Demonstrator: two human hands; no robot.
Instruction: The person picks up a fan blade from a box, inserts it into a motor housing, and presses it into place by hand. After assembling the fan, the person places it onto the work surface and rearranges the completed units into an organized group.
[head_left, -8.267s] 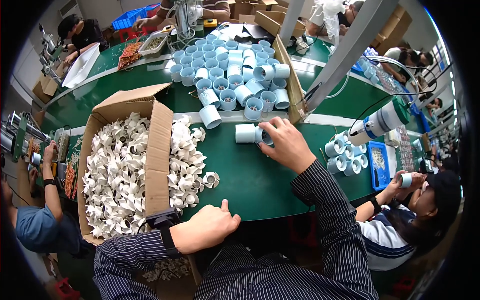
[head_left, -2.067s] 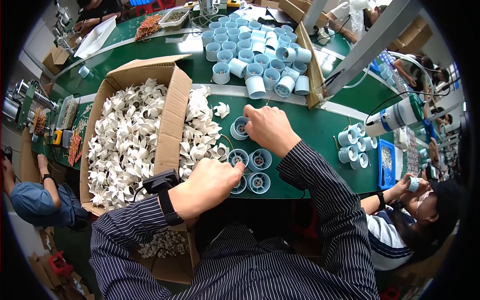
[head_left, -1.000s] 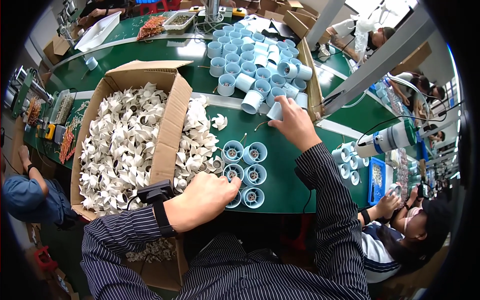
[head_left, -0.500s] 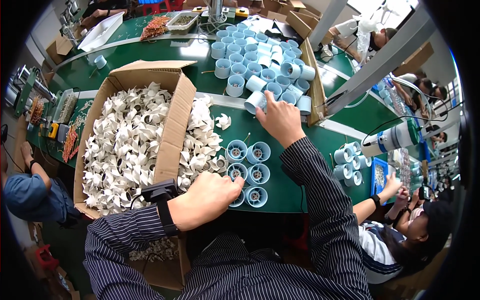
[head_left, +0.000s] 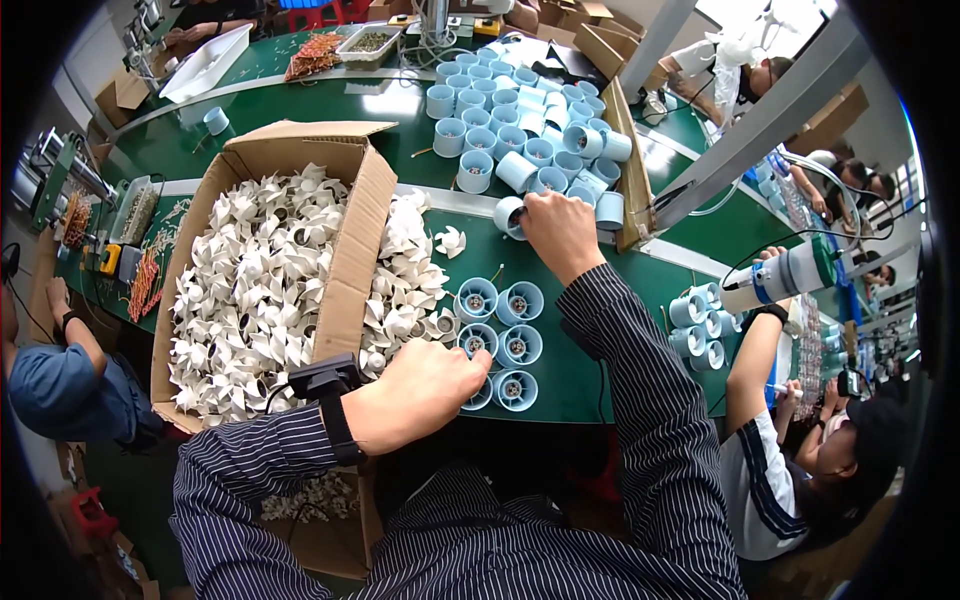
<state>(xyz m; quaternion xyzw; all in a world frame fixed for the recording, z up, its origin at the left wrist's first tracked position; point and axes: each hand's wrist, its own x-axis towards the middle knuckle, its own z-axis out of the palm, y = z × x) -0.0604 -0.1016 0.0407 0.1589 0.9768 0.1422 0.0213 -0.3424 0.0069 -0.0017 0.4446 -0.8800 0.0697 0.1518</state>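
My right hand [head_left: 562, 235] reaches to the near edge of a cluster of light-blue cups [head_left: 475, 172]. Its fingers are closed on the side of one light-blue cup [head_left: 507, 218], which is tilted. My left hand [head_left: 425, 388] is bent over the near cups with its fingers curled; whatever they hold, if anything, is hidden. Beside it, several upright light-blue cups [head_left: 519, 303] stand in two short columns, each with a small metal-centred part inside. White fan impellers [head_left: 405, 290] lie heaped to the left of these cups.
A cardboard box [head_left: 345, 245] full of white impellers stands at left. A wooden board [head_left: 630, 165] edges the cup cluster at right, near a slanted metal post [head_left: 765, 110]. More blue cups [head_left: 690, 312] stand farther right, beside a co-worker [head_left: 780, 490] with a raised arm.
My right hand's fingers have closed on the tilted cup, which has shifted slightly toward me. My left hand has hardly moved. The co-worker at right has raised an arm toward a hanging clear cylinder.
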